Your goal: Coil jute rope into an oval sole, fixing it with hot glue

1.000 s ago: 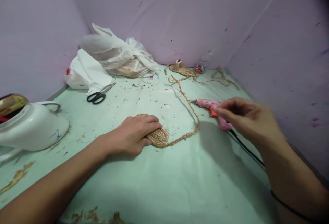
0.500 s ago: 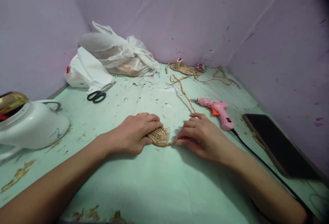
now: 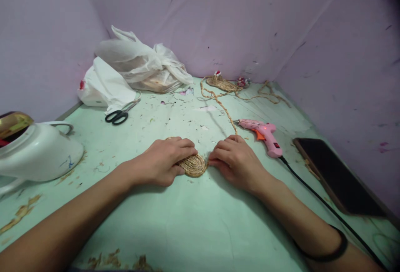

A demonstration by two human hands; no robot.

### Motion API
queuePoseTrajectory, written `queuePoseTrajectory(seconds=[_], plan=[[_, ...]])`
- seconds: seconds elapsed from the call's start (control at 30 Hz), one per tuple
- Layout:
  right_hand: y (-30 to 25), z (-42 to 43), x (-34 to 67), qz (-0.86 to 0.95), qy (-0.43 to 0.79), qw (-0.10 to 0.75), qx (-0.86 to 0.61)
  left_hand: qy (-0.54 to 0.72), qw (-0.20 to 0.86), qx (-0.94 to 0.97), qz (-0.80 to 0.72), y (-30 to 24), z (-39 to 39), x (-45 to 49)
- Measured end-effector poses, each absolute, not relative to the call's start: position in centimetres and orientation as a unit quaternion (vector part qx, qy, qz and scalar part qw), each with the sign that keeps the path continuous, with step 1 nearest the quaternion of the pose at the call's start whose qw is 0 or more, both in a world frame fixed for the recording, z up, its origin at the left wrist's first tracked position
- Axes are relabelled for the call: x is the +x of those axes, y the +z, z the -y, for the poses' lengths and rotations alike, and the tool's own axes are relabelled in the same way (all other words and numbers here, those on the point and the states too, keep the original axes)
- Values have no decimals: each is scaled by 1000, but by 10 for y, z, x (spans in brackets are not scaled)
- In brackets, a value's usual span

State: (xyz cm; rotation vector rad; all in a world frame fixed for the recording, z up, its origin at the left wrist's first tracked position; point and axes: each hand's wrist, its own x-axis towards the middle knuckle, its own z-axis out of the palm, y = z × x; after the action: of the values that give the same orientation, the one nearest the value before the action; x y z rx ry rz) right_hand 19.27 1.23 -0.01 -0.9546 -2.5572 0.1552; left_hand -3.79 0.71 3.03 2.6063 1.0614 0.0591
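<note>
A coiled oval of braided straw cord lies flat on the table. My left hand grips it from the left, fingers over its top and thumb along its near edge, hiding its left part. Just right of the coil, my right hand pinches the straw cord close to the coil's edge. From behind that hand the cord runs away toward the back of the table. A pink hot glue gun lies to the right of my right hand, its small light lit orange-red.
Black-handled scissors and white bags lie back left. A white pot-like container stands at left. At the back are a finished-looking woven straw piece and beads. A phone and the gun's black cable lie right.
My right hand has moved left and slightly up, bringing the cord closer against the coil's right edge. The trailing cord at the back has shifted. My left hand stays on the coil.
</note>
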Motion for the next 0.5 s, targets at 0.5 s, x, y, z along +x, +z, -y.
queuePoseTrajectory(seconds=[0.5], plan=[[-10,-21,195,889,49,292,-349,25,160,923,-349,31,-10,-38]])
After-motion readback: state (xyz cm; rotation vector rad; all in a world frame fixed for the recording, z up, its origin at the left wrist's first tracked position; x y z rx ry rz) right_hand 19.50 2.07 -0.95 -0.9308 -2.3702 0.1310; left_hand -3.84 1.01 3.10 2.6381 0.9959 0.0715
